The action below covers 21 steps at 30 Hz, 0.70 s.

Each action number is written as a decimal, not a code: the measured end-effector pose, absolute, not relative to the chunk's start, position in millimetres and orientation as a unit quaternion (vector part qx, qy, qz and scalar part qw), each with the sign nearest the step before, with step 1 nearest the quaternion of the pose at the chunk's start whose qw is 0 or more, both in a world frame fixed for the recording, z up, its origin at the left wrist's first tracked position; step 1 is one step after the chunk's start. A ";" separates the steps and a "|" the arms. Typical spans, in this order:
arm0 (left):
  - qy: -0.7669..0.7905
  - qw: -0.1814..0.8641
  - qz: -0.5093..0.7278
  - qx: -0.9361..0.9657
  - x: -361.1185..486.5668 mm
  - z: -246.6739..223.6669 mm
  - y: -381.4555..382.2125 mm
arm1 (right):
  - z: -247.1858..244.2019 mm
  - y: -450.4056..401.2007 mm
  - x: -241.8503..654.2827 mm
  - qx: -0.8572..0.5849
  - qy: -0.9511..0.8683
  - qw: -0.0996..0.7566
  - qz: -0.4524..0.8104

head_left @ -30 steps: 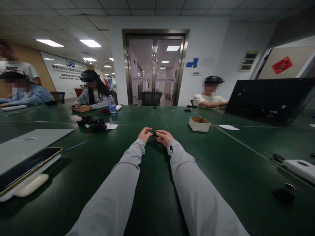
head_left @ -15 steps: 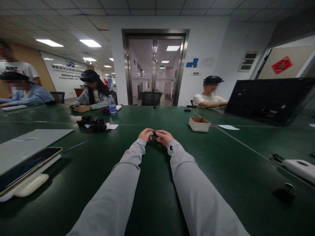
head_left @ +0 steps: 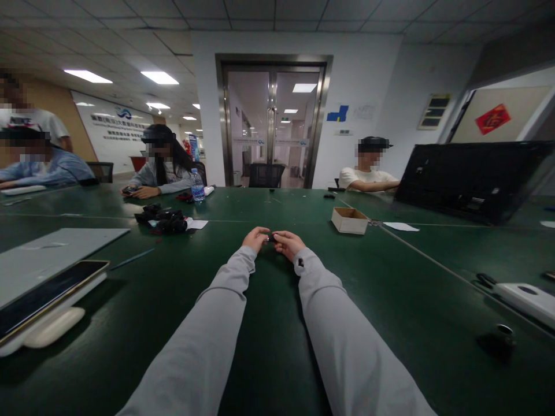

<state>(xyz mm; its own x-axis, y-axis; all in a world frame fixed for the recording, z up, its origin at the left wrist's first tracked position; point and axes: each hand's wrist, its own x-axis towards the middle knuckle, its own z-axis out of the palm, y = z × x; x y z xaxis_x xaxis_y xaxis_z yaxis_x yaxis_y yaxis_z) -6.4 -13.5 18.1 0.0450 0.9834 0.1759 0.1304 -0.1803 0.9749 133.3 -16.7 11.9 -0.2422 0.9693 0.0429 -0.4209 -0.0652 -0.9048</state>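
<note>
Both of my hands meet over the middle of the dark green table. Between their fingertips is a small black object, too small to identify. My left hand is closed on its left side, with the thumb and fingers pinched together. From the right, my right hand grips the same object with curled fingers. An open cardboard box stands beyond my right hand, and a heap of black items lies beyond my left.
At the left lie a phone, a grey board and a thin blue stick. A bottle stands farther back. At the right are a black monitor, a white device and a dark cylinder. Several people are around the table.
The view has shifted very slightly. My hands stay together on the small black object, with only a slight change in the fingers.
</note>
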 end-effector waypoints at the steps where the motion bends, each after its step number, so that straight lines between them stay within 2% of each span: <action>1: 0.476 0.427 0.501 0.583 -6.5 17.8 -13.5 | 11.8 -16.6 133.2 -0.316 -0.434 0.527 0.659; 21: 0.492 0.435 0.501 0.564 -6.1 22.2 -18.8 | 13.4 -17.4 133.1 -0.334 -0.429 0.525 0.655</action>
